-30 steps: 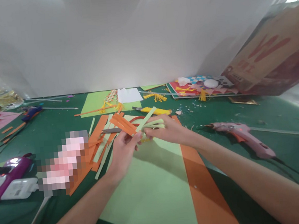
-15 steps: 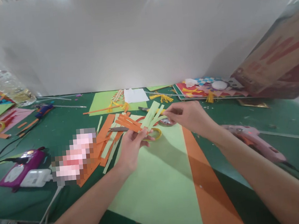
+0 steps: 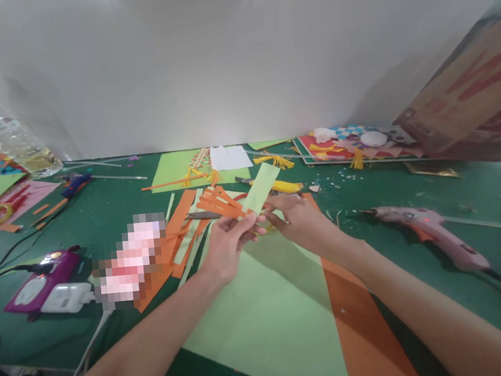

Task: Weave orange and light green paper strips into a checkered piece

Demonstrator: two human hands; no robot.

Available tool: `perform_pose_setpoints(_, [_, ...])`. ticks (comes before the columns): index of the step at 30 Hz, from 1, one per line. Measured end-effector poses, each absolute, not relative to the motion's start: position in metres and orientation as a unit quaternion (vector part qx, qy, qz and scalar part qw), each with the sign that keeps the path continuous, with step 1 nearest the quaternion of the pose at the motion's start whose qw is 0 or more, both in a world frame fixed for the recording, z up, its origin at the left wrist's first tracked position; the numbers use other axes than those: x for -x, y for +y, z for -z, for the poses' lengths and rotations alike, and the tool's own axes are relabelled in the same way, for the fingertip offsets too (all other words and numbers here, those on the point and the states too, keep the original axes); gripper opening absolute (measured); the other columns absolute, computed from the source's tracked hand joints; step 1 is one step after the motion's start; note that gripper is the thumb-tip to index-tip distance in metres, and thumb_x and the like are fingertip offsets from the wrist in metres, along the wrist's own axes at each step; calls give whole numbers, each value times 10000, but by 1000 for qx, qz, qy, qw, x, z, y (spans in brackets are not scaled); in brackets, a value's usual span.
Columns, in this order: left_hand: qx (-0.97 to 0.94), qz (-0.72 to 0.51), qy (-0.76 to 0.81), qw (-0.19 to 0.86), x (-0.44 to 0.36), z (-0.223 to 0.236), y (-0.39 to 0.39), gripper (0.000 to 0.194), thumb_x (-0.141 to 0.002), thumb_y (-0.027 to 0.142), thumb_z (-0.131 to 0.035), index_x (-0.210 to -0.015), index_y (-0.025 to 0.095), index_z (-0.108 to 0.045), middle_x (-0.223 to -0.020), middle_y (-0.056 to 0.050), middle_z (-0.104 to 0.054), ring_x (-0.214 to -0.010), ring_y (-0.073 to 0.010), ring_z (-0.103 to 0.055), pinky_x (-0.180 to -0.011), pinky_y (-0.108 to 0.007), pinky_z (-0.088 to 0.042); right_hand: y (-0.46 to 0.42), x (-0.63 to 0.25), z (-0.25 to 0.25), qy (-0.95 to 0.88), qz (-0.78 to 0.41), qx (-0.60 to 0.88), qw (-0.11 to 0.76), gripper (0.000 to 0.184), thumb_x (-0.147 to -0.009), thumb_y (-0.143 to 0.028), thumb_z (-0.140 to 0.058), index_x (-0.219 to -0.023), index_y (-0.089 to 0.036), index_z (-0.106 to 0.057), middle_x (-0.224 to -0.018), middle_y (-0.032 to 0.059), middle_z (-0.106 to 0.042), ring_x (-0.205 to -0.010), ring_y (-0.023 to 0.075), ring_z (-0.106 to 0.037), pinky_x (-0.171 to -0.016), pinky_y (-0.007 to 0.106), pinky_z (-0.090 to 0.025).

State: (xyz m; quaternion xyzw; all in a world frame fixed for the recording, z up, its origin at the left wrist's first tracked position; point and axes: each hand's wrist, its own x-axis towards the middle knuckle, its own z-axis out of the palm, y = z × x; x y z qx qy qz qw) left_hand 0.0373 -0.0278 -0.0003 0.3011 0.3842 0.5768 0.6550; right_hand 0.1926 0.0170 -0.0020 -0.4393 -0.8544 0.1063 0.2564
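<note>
My left hand (image 3: 227, 245) is closed around a fan of orange paper strips (image 3: 219, 203) and light green paper strips (image 3: 262, 188), which cross at its fingertips. My right hand (image 3: 294, 216) has its fingers bent together at the right side of the crossing. Whatever lies in the right fingertips is hidden. Below both hands spreads a large light green sheet (image 3: 266, 315), with an orange sheet (image 3: 362, 318) showing along its right side. Scissors (image 3: 202, 215) lie behind the held strips, their handles mostly covered. A yellow utility knife (image 3: 283, 186) rests beyond my right hand.
Loose orange and green strips (image 3: 178, 217) lie left of my left hand. A pink glue gun (image 3: 429, 228) sits at the right, its cord trailing forward. On the left are a purple plug device (image 3: 43, 282), a white adapter (image 3: 67, 297) and a plastic bottle (image 3: 18, 138).
My right hand moved right, away from the held strips, then came back against them. The green strips fanned upright and now overlap in one broad band. My left hand kept its hold.
</note>
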Motion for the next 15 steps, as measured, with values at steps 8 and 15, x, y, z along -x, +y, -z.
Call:
perform_pose_setpoints(8, [-297, -570, 375, 668, -39, 5, -26, 256, -561, 336, -828, -641, 140, -683, -619, -10, -682, -531, -84, -610, -519, -191, -453, 7, -188, 6, -874, 49, 398, 274, 249, -871, -119, -392, -916, -150, -635, -770, 91, -675, -760, 218, -614, -614, 291, -444])
perform_pose_setpoints(15, [-346, -557, 364, 662, -40, 5, -28, 247, -587, 339, -812, -661, 147, -675, -604, -3, -674, -511, -89, -608, -520, -206, -450, 6, -189, 14, -879, 125, 363, 283, 281, -855, -102, -378, -681, -170, -586, -584, 43, -597, -548, 155, -529, -490, 247, -323])
